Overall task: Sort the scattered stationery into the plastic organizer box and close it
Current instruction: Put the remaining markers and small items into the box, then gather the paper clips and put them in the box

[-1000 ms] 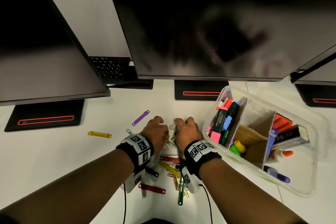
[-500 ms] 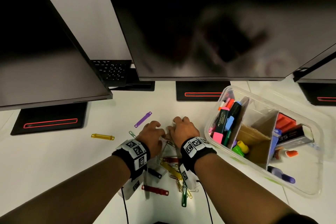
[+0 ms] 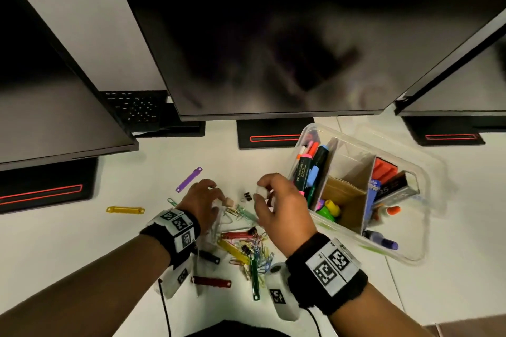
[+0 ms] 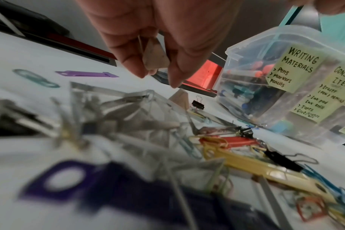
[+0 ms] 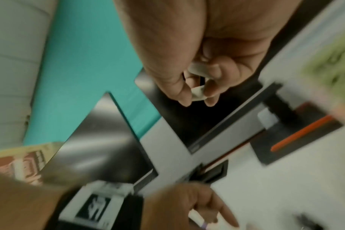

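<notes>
My left hand (image 3: 204, 200) hovers low over the pile of paper clips and fastener strips (image 3: 252, 249) and pinches a beige wedge-shaped eraser piece (image 4: 156, 57) between thumb and fingertips. A second beige piece (image 4: 179, 98) lies on the desk beside a black binder clip (image 3: 247, 196). My right hand (image 3: 279, 208) is raised just left of the clear plastic organizer box (image 3: 356, 238), pinching a small white eraser piece (image 5: 197, 93). The box is open, with markers, highlighters and glue in its compartments and paper labels (image 4: 297, 66) on its front wall.
A purple fastener strip (image 3: 189, 179), a yellow one (image 3: 125, 210) and a dark red one (image 3: 210, 281) lie apart from the pile. Three monitors (image 3: 273, 49) overhang the back of the white desk on black bases (image 3: 268, 137). A clear lid (image 3: 440, 172) sits behind the box.
Both hands were knuckles-up and touching over the small pieces. They have parted: the right hand rose and moved right toward the box with the white piece; the left holds the beige piece.
</notes>
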### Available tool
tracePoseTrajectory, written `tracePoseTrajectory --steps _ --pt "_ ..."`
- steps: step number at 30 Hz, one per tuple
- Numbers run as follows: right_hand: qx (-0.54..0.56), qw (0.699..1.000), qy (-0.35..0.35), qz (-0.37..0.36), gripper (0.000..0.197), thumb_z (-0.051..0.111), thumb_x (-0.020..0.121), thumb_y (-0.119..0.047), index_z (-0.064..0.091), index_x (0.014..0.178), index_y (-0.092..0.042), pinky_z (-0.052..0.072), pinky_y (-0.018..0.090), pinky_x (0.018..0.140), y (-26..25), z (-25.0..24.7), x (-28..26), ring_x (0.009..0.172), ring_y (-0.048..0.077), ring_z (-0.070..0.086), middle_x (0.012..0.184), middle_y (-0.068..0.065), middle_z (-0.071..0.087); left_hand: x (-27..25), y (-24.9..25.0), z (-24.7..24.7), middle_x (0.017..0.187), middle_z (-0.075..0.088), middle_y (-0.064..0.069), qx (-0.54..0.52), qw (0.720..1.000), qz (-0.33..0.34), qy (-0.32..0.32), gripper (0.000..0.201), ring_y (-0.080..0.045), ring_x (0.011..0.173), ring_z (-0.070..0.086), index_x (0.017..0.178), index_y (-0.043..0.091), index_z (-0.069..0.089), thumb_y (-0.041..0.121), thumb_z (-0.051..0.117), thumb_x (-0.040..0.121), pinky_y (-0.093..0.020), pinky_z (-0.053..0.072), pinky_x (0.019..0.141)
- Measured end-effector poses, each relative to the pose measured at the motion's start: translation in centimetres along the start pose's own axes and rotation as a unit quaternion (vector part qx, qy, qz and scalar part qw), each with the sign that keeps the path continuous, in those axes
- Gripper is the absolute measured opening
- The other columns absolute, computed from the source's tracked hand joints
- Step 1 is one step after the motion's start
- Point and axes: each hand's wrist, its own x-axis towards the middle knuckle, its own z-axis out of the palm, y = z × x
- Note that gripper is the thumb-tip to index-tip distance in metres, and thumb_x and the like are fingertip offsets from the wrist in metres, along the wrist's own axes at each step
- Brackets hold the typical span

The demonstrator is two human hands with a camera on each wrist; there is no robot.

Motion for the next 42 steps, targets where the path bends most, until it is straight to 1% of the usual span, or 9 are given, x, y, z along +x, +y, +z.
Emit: tracePoseTrajectory --steps 4,8,11,15,17,27,35,38,42 --pt "-0.024 0.989 0.123 0.072 0.014 0.063 0.081 -0.004 0.059 0.092 -0.012 0.037 0.011 0.066 4.5 -4.7 -1.4 0.075 0.014 0.056 0.085 -0.001 0.056 1.4 1.6 0.3 0.144 0.033 -0.001 0.002 1.0 -0.024 -0.008 0.039 -0.022 0.133 0.032 0.128 0.021 0.05 0.028 0.048 0.09 -0.028 0.028 0.112" --pt "-0.082 0.984 0.109 0.113 0.018 0.06 0.08 0.001 0.061 0.097 -0.005 0.048 0.03 0.08 8.2 -6.4 -2.4 0.091 0.028 0.058 0.099 0.01 0.061 2.1 2.5 0.8 0.144 0.032 -0.004 -0.003 0.998 -0.046 -0.031 0.037 -0.023 0.132 0.033 0.128 0.019 0.052 0.026 0.049 0.091 -0.029 0.03 0.112" --pt "-0.038 0.986 0.107 0.118 0.028 0.053 0.078 0.007 0.063 0.099 -0.008 0.051 0.031 0.083 9.0 -7.0 -2.9 0.093 0.027 0.063 0.1 0.008 0.067 2.3 2.5 1.2 0.144 0.032 -0.005 -0.011 0.998 -0.049 -0.033 0.035 -0.022 0.131 0.034 0.125 0.017 0.056 0.022 0.05 0.092 -0.025 0.032 0.11" --pt "-0.013 0.979 0.164 0.118 0.025 0.052 0.076 0.012 0.066 0.089 -0.005 0.039 0.006 0.071 9.2 -8.1 -3.6 0.076 0.012 0.056 0.085 -0.002 0.059 2.3 2.3 1.6 0.142 0.036 -0.004 -0.016 0.998 -0.051 -0.039 0.031 -0.02 0.127 0.037 0.122 0.017 0.06 0.019 0.051 0.092 -0.023 0.033 0.106" --pt "-0.054 0.979 0.183 0.069 0.022 0.051 0.071 0.007 0.066 0.08 -0.006 0.038 0.017 0.074 9.6 -8.0 -3.9 0.078 0.016 0.053 0.08 -0.004 0.057 2.3 2.3 1.2 0.14 0.038 -0.003 -0.013 0.998 -0.046 -0.037 0.03 -0.021 0.128 0.036 0.121 0.018 0.06 0.022 0.05 0.093 -0.026 0.033 0.107" --pt "-0.037 0.979 0.195 0.043 0.019 0.05 0.066 0.001 0.065 0.073 -0.009 0.035 0.025 0.08 11.4 -6.9 -3.7 0.087 0.017 0.048 0.084 0.002 0.063 0.6 9.7 -3.7 0.126 0.051 -0.003 -0.124 0.978 0.074 0.153 0.019 -0.019 0.117 0.048 0.103 0.013 0.07 0.018 0.066 0.085 -0.025 0.037 0.102" --pt "-0.022 0.986 0.161 0.045 0.018 0.051 0.068 0.0 0.066 0.074 -0.005 0.035 0.008 0.086 12.0 -8.7 -4.5 0.091 0.016 0.053 0.093 0.006 0.058 0.1 19.5 -2.8 0.119 0.05 0.002 -0.108 0.969 0.222 0.022 0.027 -0.011 0.114 0.047 0.113 0.017 0.066 0.023 0.06 0.087 -0.011 0.027 0.094" --pt "-0.048 0.987 0.15 0.034 0.015 0.05 0.071 -0.002 0.064 0.074 -0.004 0.03 -0.006 0.083 12.8 -9.4 -5.4 0.082 0.018 0.054 0.091 0.01 0.06 0.5 20.9 -2.1 0.129 0.046 0.002 -0.094 0.97 0.223 -0.023 0.034 -0.011 0.117 0.047 0.125 0.018 0.059 0.021 0.055 0.091 -0.007 0.024 0.093" --pt "-0.056 0.989 0.138 0.021 0.019 0.045 0.075 -0.011 0.063 0.074 -0.006 0.032 0.0 0.079 13.2 -9.4 -5.6 0.084 0.015 0.053 0.089 0.008 0.06 0.6 20.0 -2.5 0.14 0.04 0.005 -0.089 0.976 0.196 -0.022 0.043 -0.011 0.129 0.041 0.134 0.023 0.048 0.022 0.054 0.092 -0.017 0.028 0.104"
